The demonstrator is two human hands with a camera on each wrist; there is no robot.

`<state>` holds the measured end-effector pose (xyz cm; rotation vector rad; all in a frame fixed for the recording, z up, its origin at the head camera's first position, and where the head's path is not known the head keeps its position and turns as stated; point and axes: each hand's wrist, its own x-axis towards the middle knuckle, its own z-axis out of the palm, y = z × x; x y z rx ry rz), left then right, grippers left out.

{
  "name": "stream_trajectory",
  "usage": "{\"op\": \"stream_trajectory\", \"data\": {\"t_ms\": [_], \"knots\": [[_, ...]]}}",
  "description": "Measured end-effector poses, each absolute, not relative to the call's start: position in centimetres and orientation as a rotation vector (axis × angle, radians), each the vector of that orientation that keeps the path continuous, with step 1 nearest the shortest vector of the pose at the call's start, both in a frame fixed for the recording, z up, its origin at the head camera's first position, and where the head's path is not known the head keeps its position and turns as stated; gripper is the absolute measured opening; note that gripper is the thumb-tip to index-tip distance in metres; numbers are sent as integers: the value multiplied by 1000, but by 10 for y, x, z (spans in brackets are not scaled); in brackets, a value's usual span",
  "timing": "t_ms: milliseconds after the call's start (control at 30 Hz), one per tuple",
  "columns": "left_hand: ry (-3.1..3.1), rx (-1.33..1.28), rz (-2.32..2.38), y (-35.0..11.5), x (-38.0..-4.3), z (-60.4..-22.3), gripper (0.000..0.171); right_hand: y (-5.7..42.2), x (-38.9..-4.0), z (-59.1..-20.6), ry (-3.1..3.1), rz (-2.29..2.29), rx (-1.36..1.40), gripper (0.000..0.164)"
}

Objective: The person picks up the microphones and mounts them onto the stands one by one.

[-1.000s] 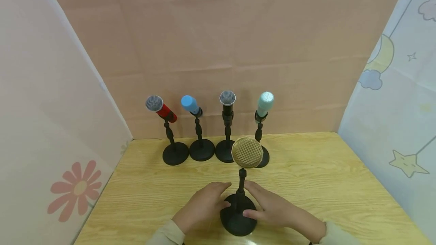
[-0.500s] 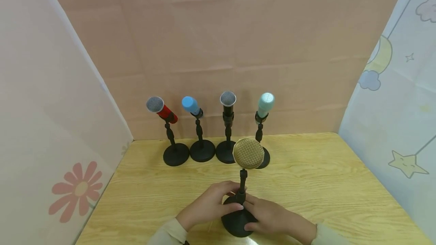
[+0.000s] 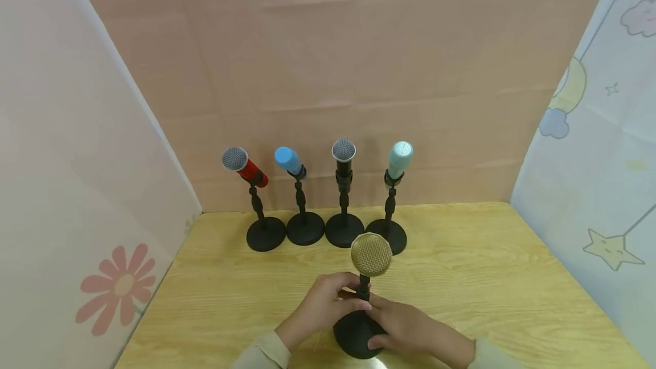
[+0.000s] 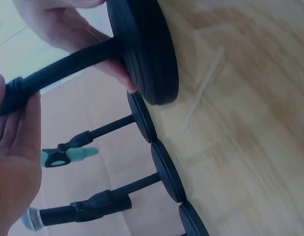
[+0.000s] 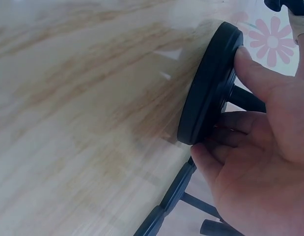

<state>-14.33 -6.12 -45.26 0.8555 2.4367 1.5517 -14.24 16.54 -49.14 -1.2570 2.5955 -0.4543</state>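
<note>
A microphone with a round gold mesh head (image 3: 371,254) stands on a black desk stand at the front middle of the table. My left hand (image 3: 320,305) grips the stand's pole at its collar (image 4: 15,93), thumb on one side and fingers on the other. My right hand (image 3: 410,326) holds the round black base (image 5: 210,83); in the right wrist view the thumb presses its upper face and the fingers reach round the pole side. The base stands on the wood in the head view.
Behind stand several more microphones on black stands: red (image 3: 252,174), blue (image 3: 288,159), black (image 3: 344,164) and mint green (image 3: 400,158). Their bases are side by side near the pink back wall (image 3: 328,73). Printed cloth walls (image 3: 599,158) flank the wooden table (image 3: 492,278).
Both hands have closed in from beside the stand to hold its pole and base. In the last half second the gold head has dropped toward my left hand; the base stays about in place.
</note>
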Motion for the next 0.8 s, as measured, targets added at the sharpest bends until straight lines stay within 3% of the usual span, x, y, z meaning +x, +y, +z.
{"op": "stream_trajectory", "data": {"t_ms": [333,467,633,800], "knots": [[2470,748,1702,-56,-139,-455,24,162,-142,-485,2589,-472,-1176,81],[2410,858,1604,-60,-141,-455,21,163,-141,-484,2579,-459,-1185,80],[2230,1043,1397,-70,-150,-450,38,164,-141,-484,2586,-430,-1176,72],[2282,1012,1375,-67,-151,-451,48,165,-141,-485,2570,-477,-1151,78]]}}
